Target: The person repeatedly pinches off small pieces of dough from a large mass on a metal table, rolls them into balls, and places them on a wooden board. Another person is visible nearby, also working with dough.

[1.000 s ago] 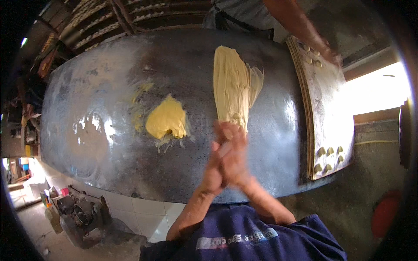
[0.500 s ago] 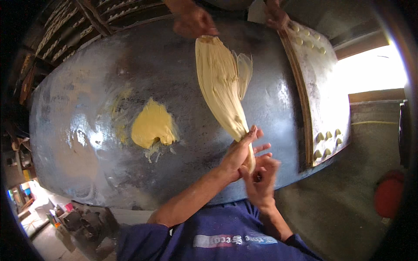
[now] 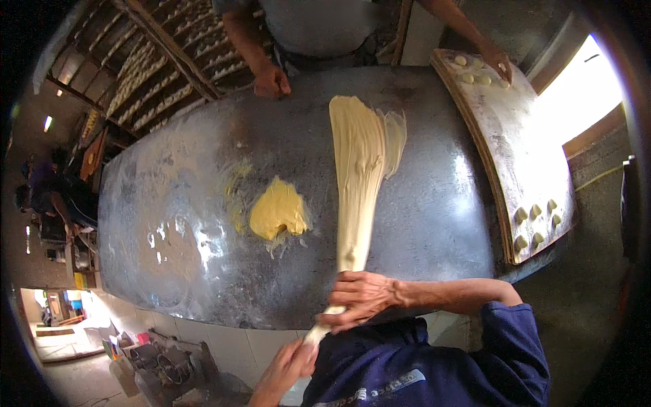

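Observation:
A long strip of pale dough (image 3: 359, 163) lies down the dark table, wide and ridged at its far end, narrowing to a rope at the near edge. My right hand (image 3: 363, 298) is wrapped round this narrow part, arm reaching in from the right. Lower and to the left, my left hand (image 3: 291, 363) is closed on the dough's thin tail, just off the table's edge. Left of the strip sits a mound of yellow, fat-like paste (image 3: 277, 209), smeared at its edges. A thin, translucent flap (image 3: 395, 142) spreads beside the strip's far end.
Across the table (image 3: 420, 224), a co-worker rests one fist (image 3: 271, 83) near the far edge. The other hand (image 3: 498, 62) touches dough pieces on a pale board (image 3: 519, 156) at right; several pieces (image 3: 536, 211) stand at its near end. Racks of dough pieces (image 3: 196, 61) stand far left.
My hands have moved left and nearer me, drawing the dough's narrow end along. My right hand now grips above my left. The co-worker's hand has left the strip's far end; the other reached onto the board.

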`<state>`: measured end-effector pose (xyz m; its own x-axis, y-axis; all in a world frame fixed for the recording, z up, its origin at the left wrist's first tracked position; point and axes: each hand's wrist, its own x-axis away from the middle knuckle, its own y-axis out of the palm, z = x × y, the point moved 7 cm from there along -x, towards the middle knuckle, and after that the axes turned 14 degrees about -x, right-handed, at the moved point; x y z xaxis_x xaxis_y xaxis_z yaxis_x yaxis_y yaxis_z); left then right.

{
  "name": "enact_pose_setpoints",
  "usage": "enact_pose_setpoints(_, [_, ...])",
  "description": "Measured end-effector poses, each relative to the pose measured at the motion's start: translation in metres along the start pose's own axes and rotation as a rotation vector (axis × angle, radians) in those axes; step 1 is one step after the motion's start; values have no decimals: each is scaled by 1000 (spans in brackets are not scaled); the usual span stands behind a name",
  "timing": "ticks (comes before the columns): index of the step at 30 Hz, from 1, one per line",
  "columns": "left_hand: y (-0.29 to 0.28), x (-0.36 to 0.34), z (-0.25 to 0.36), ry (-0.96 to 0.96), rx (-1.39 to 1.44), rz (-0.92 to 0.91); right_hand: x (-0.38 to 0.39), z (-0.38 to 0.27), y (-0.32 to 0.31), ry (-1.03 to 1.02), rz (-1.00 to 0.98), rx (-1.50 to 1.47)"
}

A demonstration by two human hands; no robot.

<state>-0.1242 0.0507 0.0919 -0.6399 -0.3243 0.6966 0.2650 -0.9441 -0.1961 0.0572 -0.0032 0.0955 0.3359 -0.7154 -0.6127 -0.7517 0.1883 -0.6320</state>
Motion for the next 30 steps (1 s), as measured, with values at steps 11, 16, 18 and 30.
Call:
enact_pose_setpoints(11, [105, -208, 150, 632, 370, -251, 92, -79, -17, 620, 366, 21])
enact_pose_setpoints(16, [91, -163, 143, 851, 524, -86, 129, -155, -18, 509, 188, 884])
enact_pose_setpoints(18, [106, -117, 111, 941, -102, 238, 142, -145, -36, 703, 327, 1029])
enact_pose_setpoints(30, [106, -107, 47, 868, -973, 783, 156, -50, -55, 1002, 374, 387])
